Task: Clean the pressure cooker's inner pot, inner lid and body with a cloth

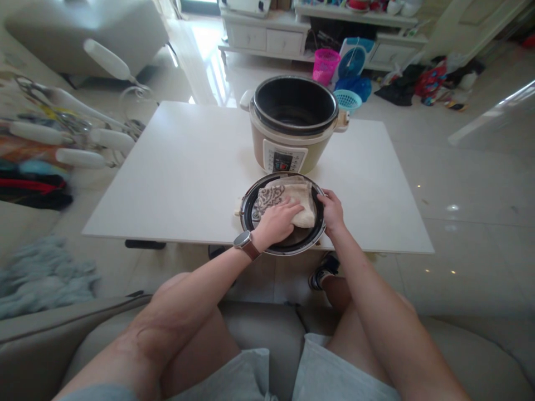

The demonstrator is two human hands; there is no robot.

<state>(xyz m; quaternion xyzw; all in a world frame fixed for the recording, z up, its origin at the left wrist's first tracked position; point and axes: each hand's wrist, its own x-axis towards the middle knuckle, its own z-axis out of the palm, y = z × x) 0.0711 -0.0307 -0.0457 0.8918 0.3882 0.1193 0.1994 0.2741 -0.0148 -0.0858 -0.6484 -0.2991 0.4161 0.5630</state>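
Observation:
A round pressure cooker lid (296, 243) is turned with its inner side up at the near edge of the table, its dark inside ringed by a metal rim. Inside it lies a folded beige cloth (307, 206) with a brown pattern. My left hand (278, 223), a watch on its wrist, rests on the cloth with fingers stretched out flat; its thumb is hidden. At the lid's right rim, my right hand (333, 211) is closed round the edge. Just behind the lid stands the beige electric pressure cooker (257, 142), uncovered, with a dark pot (295, 108) inside.
The white table (179, 167) bears the cooker and lid. A grey sofa (259, 328) is beneath me. Beyond the table, a pink basket (326, 65) and a light blue basket (348, 100) stand on the tiled floor. A white lamp (106, 58) with several arms is at the left.

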